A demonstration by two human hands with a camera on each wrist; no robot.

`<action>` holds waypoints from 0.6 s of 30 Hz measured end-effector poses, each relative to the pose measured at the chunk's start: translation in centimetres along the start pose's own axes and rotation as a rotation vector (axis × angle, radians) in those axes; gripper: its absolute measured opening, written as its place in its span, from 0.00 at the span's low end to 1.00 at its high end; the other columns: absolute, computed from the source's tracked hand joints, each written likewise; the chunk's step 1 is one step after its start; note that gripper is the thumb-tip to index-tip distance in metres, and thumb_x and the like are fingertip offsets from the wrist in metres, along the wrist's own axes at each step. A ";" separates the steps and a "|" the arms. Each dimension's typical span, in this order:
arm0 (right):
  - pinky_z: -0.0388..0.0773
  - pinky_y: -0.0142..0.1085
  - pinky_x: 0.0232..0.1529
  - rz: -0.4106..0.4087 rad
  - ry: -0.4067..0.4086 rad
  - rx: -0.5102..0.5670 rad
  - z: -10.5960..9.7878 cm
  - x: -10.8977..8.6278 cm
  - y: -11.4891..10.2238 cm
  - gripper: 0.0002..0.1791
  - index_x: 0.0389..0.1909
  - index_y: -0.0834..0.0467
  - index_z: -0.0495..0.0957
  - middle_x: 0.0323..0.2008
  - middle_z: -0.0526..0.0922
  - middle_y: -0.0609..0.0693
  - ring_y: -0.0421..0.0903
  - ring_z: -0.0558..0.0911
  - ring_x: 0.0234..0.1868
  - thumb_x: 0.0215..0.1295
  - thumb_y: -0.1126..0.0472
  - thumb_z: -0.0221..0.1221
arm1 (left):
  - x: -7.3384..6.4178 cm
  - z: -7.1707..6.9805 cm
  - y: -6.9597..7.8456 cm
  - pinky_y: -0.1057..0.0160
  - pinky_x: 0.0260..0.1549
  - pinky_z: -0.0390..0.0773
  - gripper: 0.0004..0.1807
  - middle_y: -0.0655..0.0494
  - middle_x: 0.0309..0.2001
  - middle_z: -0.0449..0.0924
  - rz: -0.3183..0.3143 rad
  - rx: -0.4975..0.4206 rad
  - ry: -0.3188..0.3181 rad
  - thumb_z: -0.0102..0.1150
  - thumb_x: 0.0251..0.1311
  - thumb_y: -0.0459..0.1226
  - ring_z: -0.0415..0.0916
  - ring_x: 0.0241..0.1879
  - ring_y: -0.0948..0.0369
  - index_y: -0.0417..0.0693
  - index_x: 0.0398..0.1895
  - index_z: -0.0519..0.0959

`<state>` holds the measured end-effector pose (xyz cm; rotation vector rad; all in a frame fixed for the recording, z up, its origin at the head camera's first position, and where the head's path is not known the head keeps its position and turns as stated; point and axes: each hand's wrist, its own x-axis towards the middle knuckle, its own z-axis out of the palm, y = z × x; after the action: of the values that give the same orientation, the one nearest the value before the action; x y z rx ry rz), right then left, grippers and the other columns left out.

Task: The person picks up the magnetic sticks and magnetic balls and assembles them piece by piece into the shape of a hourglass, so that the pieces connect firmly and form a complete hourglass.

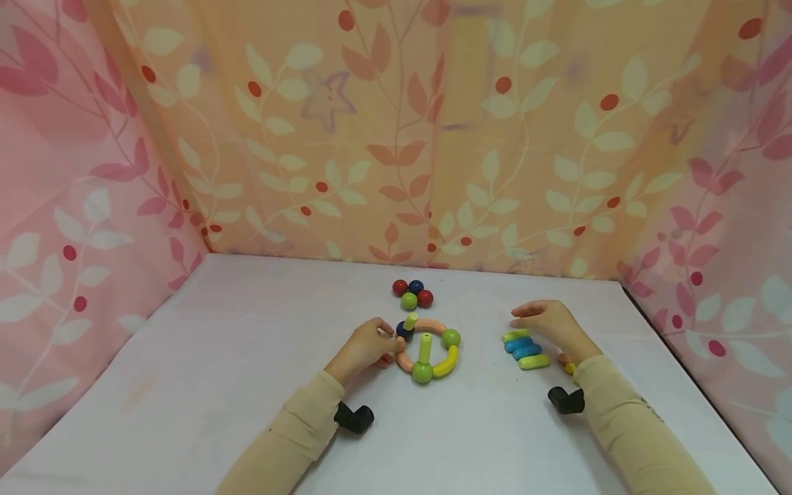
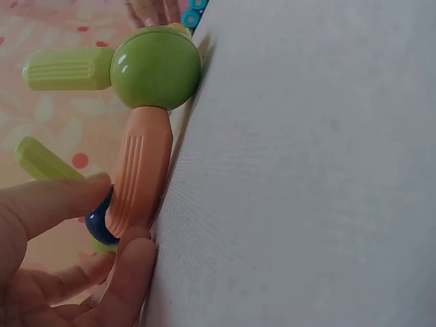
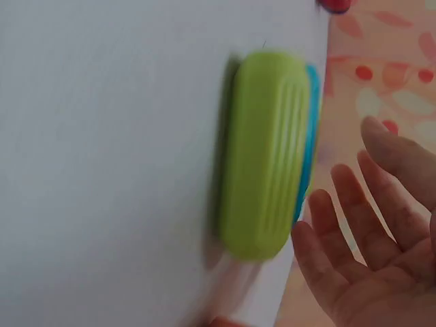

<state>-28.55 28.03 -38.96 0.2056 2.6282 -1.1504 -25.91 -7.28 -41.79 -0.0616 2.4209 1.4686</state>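
A ring of curved rods and balls lies on the table. My left hand (image 1: 369, 344) is at its left side, thumb and fingers pinching the orange curved rod (image 2: 141, 170) near the blue ball (image 2: 101, 221). One light green rod (image 1: 425, 348) stands up from the green ball (image 1: 422, 372) at the front, another from the blue one. The ring also has a yellow curved rod (image 1: 447, 362) and a second green ball (image 1: 451, 338). My right hand (image 1: 551, 326), its fingers loosely extended and holding nothing, hovers beside a row of green rods (image 3: 264, 157) and blue rods (image 1: 522, 348).
Behind the ring sits a cluster of red, blue and green balls (image 1: 409, 301). Small orange and yellow pieces (image 1: 569, 368) lie partly hidden by the right wrist. Patterned curtains (image 1: 396, 137) border the white table (image 1: 247, 309) at the back and sides.
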 end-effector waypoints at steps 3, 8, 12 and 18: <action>0.63 0.69 0.62 0.019 -0.045 -0.018 -0.4 0.3 0.9 0.27 0.61 0.56 0.77 0.67 0.72 0.62 0.63 0.66 0.66 0.65 0.46 0.64 | 0.2 0.0 -0.1 0.68 0.23 0.80 0.21 0.50 0.34 0.80 0.017 -0.002 0.001 0.69 0.59 0.39 0.76 0.24 0.61 0.42 0.53 0.74; 0.64 0.64 0.66 -0.040 -0.074 -0.048 -0.3 0.7 1.4 0.23 0.57 0.59 0.80 0.60 0.79 0.62 0.61 0.73 0.62 0.65 0.52 0.65 | 0.4 -0.2 0.0 0.68 0.24 0.80 0.23 0.50 0.34 0.79 0.032 -0.005 -0.009 0.67 0.61 0.39 0.76 0.25 0.61 0.44 0.58 0.73; 0.63 0.65 0.65 -0.051 -0.080 -0.073 -0.1 0.8 1.3 0.21 0.55 0.58 0.82 0.60 0.79 0.62 0.62 0.73 0.62 0.65 0.52 0.64 | 0.5 -0.2 -0.1 0.68 0.25 0.80 0.23 0.50 0.35 0.80 0.040 -0.004 -0.017 0.67 0.62 0.39 0.77 0.26 0.61 0.44 0.59 0.73; 0.66 0.63 0.63 -0.068 -0.079 -0.086 0.2 1.3 1.3 0.20 0.53 0.56 0.83 0.61 0.78 0.62 0.61 0.72 0.62 0.65 0.50 0.64 | 0.5 -0.1 0.0 0.67 0.26 0.81 0.24 0.48 0.39 0.80 0.030 -0.010 -0.031 0.66 0.62 0.39 0.78 0.28 0.60 0.44 0.60 0.74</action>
<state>-29.45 28.76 -40.42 0.0529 2.6265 -1.0417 -26.38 -7.37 -41.88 -0.0053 2.3998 1.4833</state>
